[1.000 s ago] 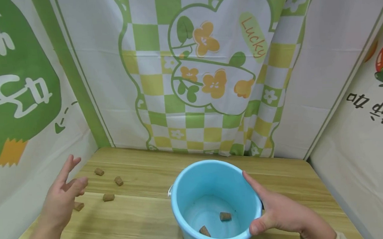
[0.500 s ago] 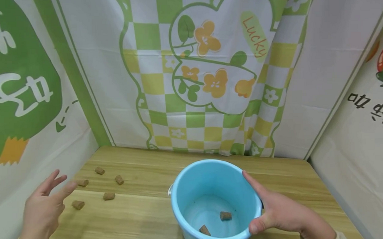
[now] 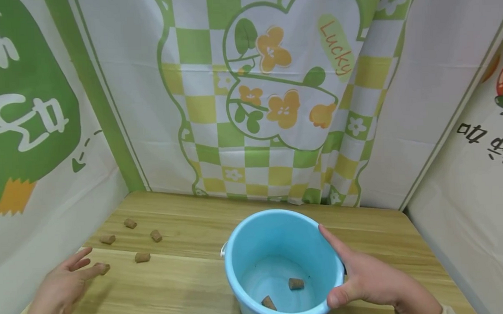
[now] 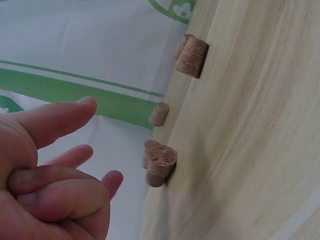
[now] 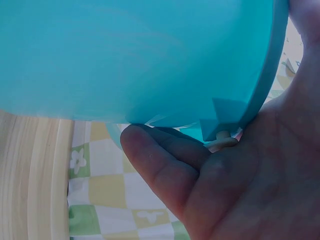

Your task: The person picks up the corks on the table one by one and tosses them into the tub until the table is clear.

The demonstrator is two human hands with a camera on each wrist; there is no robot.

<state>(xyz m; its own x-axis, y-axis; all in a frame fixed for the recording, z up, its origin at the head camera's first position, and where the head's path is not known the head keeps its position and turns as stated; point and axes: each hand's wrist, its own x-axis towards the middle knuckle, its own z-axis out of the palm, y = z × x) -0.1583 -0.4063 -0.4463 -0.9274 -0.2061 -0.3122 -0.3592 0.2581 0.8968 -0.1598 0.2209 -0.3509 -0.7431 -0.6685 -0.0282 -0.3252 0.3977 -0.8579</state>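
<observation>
At the table's left side my left hand (image 3: 58, 291) reaches low toward a brown cork (image 3: 103, 268), its thumb overlapping the cork in the head view. The left wrist view shows that hand (image 4: 60, 185) holding nothing, apart from a cluster of corks (image 4: 161, 162); thumb and a finger extend while other fingers bend inward. My right hand (image 3: 370, 275) grips the right rim of a light blue bucket (image 3: 232, 268), thumb on the near side. Seen from the right wrist, its fingers (image 5: 160, 165) lie against the bucket's outer wall (image 5: 140, 60). Two corks (image 3: 296, 284) lie inside on the bottom.
More corks lie farther back on the wooden table (image 3: 189, 288): one far left (image 3: 130, 223), one at the left (image 3: 107, 239), and others (image 3: 156, 235) closer to the middle. A patterned curtain (image 3: 256, 168) hangs behind the table, with printed cloth walls at both sides.
My left hand has moved left, then down toward the table, ending by the nearest cork. One cork it hid earlier is now visible. The right hand and bucket have not moved.
</observation>
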